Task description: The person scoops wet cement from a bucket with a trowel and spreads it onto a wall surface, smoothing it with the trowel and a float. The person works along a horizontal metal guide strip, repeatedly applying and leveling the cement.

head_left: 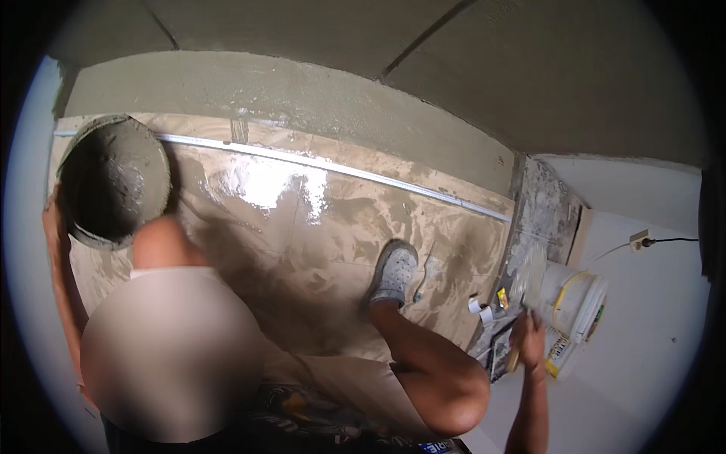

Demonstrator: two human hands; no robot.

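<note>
My left hand [53,212] grips the left side of a round bucket [113,185] coated inside and out with wet grey mortar. On the right, my right hand [529,337] is closed on a wooden-handled tool [514,352]; its head is blurred and cannot be made out clearly. Beside that hand stand a white bucket [575,299] and a dark, mortar-smeared flat object [499,352]. My knee and grey clog [395,268] are on the beige tiled floor [318,242], which is wet and streaked with slurry.
A long metal straightedge [340,172] lies across the tiles before a grey plastered step [287,91]. Small packets [503,297] and white scraps [480,309] lie at the right edge. A socket with a black cord [641,240] is by the white surface at far right.
</note>
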